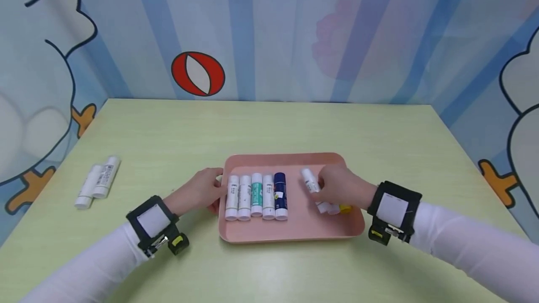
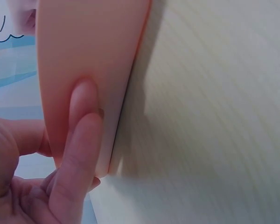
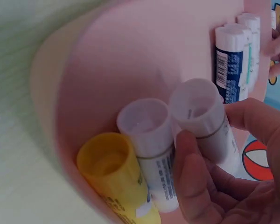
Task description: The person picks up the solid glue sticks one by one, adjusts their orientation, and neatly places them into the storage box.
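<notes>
A pink tray [image 1: 252, 234] lies on the table. At its left side my left hand [image 1: 199, 193] grips the wall, fingers [image 2: 81, 144] against the outside and thumb by the rim. My right hand [image 1: 342, 183] pinches a white glue stick [image 3: 200, 112], tilted, over the tray's right part. Beside it in the right wrist view are another white glue stick [image 3: 151, 149] and a yellow glue stick [image 3: 109, 168], mostly hidden by the hand in the head view. Several glue sticks stand in a row on the tray's left, including a green-labelled one [image 1: 257, 195] and a dark blue one [image 1: 280, 196].
Two white glue sticks, a nearer one [image 1: 89, 187] and a farther one [image 1: 107, 176], lie side by side on the table [image 1: 168, 130] at the left. A printed curtain [image 1: 278, 36] hangs behind the table and along both sides.
</notes>
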Action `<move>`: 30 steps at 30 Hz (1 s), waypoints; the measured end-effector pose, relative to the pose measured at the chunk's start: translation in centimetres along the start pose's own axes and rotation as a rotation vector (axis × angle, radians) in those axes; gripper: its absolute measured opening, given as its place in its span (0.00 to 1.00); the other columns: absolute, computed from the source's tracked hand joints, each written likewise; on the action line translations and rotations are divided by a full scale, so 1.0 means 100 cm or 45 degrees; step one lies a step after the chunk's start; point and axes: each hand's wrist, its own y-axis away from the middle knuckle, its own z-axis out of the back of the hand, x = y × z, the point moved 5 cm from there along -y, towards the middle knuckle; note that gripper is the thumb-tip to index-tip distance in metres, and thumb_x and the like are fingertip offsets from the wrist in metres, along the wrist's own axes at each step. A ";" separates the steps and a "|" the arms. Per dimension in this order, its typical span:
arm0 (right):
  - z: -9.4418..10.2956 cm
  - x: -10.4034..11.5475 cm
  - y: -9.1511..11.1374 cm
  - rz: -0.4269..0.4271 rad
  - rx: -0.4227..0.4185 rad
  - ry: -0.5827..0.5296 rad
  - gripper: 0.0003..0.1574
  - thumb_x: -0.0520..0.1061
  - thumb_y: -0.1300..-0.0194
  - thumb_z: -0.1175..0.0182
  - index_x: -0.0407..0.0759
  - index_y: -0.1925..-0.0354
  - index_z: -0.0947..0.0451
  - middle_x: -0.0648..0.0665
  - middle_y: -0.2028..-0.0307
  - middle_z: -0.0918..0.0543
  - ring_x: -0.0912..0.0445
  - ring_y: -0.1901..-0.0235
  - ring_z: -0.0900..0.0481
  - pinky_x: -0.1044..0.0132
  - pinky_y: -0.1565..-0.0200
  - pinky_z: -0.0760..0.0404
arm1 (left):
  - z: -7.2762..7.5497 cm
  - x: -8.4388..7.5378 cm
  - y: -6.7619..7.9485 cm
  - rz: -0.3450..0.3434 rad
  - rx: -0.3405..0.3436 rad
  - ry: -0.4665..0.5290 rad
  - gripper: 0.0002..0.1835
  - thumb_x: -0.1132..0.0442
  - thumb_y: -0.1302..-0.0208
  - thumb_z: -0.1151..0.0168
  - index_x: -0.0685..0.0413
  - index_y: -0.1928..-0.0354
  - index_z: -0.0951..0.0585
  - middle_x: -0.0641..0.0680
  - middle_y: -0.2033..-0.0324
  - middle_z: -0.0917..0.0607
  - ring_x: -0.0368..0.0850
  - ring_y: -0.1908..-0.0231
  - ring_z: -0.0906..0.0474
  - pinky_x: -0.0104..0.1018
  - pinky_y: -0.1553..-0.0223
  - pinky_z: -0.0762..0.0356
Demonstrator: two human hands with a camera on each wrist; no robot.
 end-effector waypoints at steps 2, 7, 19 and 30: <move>-0.004 0.002 0.000 0.003 -0.009 0.040 0.12 0.44 0.43 0.29 0.38 0.67 0.19 0.46 0.79 0.22 0.55 0.79 0.24 0.67 0.77 0.25 | 0.000 0.000 0.000 0.006 0.000 -0.003 0.29 0.70 0.31 0.48 0.70 0.31 0.41 0.58 0.72 0.19 0.45 0.81 0.20 0.38 0.78 0.19; -0.008 0.008 0.000 0.016 -0.033 0.108 0.11 0.44 0.43 0.29 0.38 0.70 0.21 0.46 0.81 0.23 0.56 0.81 0.25 0.67 0.78 0.26 | 0.000 0.000 0.000 0.000 0.000 -0.008 0.29 0.70 0.31 0.48 0.70 0.31 0.41 0.58 0.72 0.19 0.45 0.81 0.20 0.38 0.78 0.19; -0.016 0.018 -0.003 0.044 -0.028 0.285 0.38 0.41 0.41 0.31 0.31 0.37 0.36 0.39 0.64 0.22 0.53 0.70 0.23 0.69 0.75 0.21 | -0.001 0.002 0.000 0.003 -0.006 0.001 0.30 0.70 0.31 0.47 0.70 0.30 0.42 0.57 0.73 0.19 0.46 0.81 0.21 0.37 0.78 0.19; -0.017 0.021 -0.002 0.221 -0.096 0.550 0.27 0.40 0.39 0.32 0.34 0.45 0.31 0.41 0.68 0.20 0.54 0.70 0.22 0.64 0.64 0.17 | -0.001 0.001 -0.002 0.035 -0.020 -0.042 0.29 0.69 0.30 0.47 0.68 0.30 0.41 0.57 0.72 0.19 0.45 0.81 0.21 0.37 0.78 0.19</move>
